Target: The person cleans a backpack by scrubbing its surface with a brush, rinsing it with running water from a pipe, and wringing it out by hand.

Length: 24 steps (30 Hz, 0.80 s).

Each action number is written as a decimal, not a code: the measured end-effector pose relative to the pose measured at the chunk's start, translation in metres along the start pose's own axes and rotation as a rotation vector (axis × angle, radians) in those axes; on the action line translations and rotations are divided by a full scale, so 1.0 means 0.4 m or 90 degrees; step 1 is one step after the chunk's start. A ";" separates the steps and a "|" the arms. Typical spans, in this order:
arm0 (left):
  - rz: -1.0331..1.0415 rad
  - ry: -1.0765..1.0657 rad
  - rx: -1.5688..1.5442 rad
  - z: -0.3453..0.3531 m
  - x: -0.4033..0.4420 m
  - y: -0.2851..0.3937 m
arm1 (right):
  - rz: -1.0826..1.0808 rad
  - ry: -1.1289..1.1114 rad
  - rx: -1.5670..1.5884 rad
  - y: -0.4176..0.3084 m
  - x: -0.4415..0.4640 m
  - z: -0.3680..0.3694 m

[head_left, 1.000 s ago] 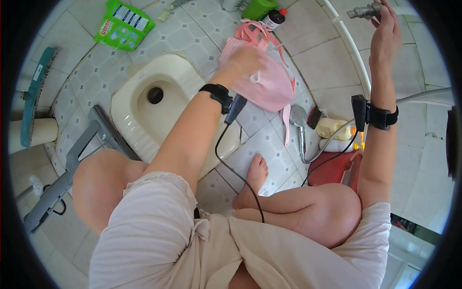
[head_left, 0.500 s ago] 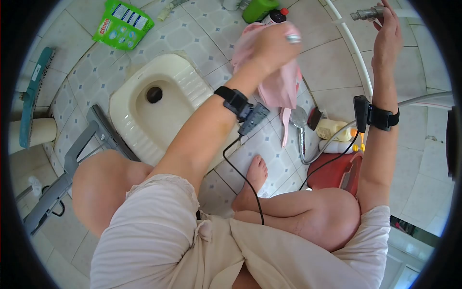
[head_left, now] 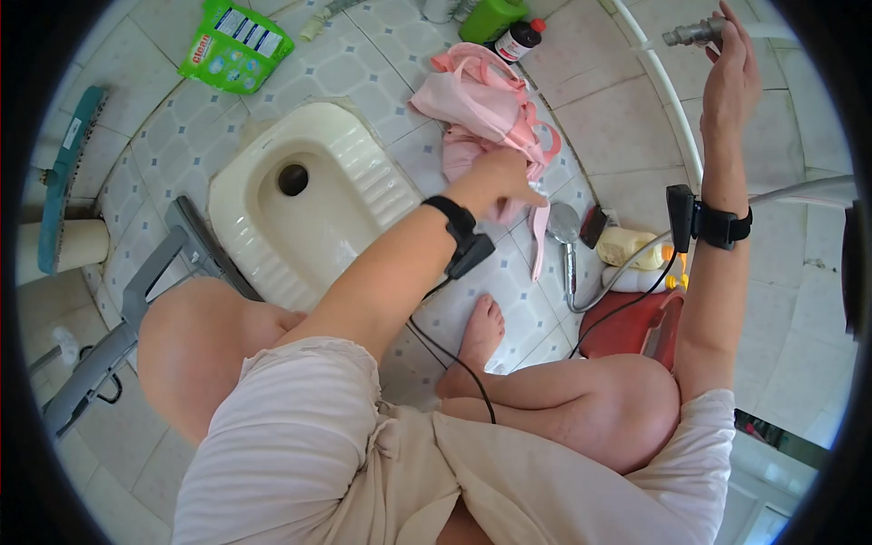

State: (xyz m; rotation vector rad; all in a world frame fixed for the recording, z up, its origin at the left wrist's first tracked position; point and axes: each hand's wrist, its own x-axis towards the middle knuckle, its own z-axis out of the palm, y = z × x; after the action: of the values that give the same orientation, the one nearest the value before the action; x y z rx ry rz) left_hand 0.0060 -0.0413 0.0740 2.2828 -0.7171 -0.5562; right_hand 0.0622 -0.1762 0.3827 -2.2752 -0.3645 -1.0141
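My right hand [head_left: 732, 77] is raised at the wall at the upper right, its fingers round a metal tap [head_left: 695, 34]. My left hand [head_left: 505, 180] is low over the near end of a pink strapped cloth item [head_left: 477, 100], perhaps a bag or apron. One digit points out to the right, and its other fingers are partly hidden. Pink fabric shows beneath that hand, and I see no firm grip on it. The cloth item lies crumpled on the tiles, one strap [head_left: 539, 243] trailing toward a metal shower head [head_left: 564, 222].
A squat toilet [head_left: 354, 154] lies left of my left arm. A green cleaner pouch [head_left: 238, 45], a green bottle [head_left: 490, 18] and a dark red-capped bottle [head_left: 520, 39] line the back. A red basin [head_left: 627, 325] and yellowish bottle [head_left: 627, 247] are by my knee. Grey frame [head_left: 150, 272] at left.
My left hand has moved down toward me from the far end of the pink cloth item. The cloth, stretched out before, is now bunched on the floor. My right hand stays at the tap.
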 end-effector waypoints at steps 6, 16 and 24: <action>-0.139 -0.121 -0.399 -0.350 -0.084 -0.028 | 0.031 -0.029 0.065 -0.034 -0.007 -0.011; -0.084 0.585 -0.250 -0.221 0.071 -0.110 | 0.037 0.050 -0.009 -0.059 -0.037 -0.001; 0.144 0.429 -0.099 -0.202 0.010 0.149 | -0.001 0.007 0.083 0.008 0.007 -0.003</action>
State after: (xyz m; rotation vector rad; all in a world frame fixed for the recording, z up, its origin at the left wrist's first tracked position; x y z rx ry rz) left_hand 0.0341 -0.0429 0.1704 2.0179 -0.5505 0.2564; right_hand 0.0648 -0.1795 0.3839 -2.1514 -0.4162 -0.9749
